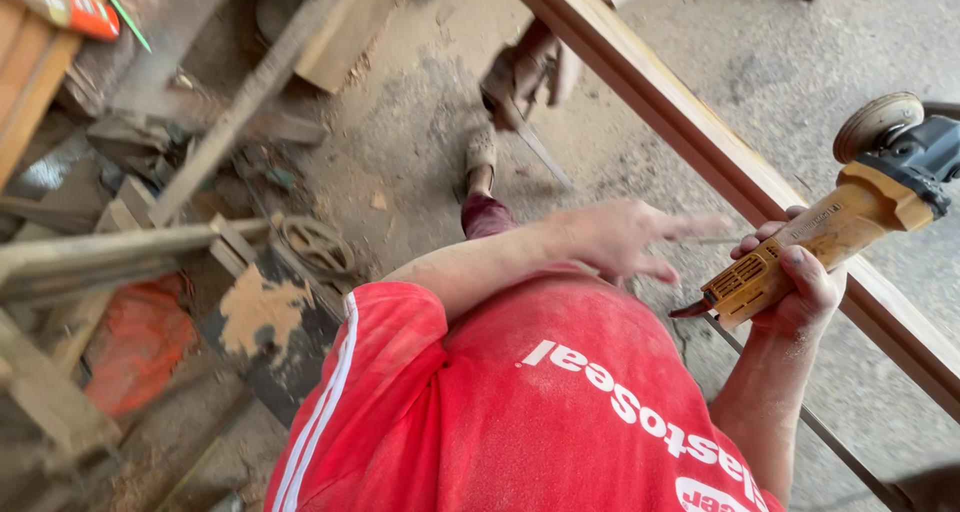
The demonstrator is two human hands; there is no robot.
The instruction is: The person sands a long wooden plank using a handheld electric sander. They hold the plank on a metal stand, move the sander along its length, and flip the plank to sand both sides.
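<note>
Gripping the yellow angle grinder (pixel 840 222) tightly is the right hand (pixel 795 287); left hand (pixel 620 237) is hovering open-fingered, empty, near the wooden beam (pixel 700 137).

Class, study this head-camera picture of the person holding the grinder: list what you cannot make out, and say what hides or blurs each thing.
- Left hand, head view: motion-blurred, so whether it touches the wooden beam is unclear.
- Angle grinder in the right hand: its disc is seen at a slant; its working face is hidden.
- Beam: both ends cut off by the frame edges.
- Feet: only a sandalled foot shows; the red shirt hides the legs.
</note>
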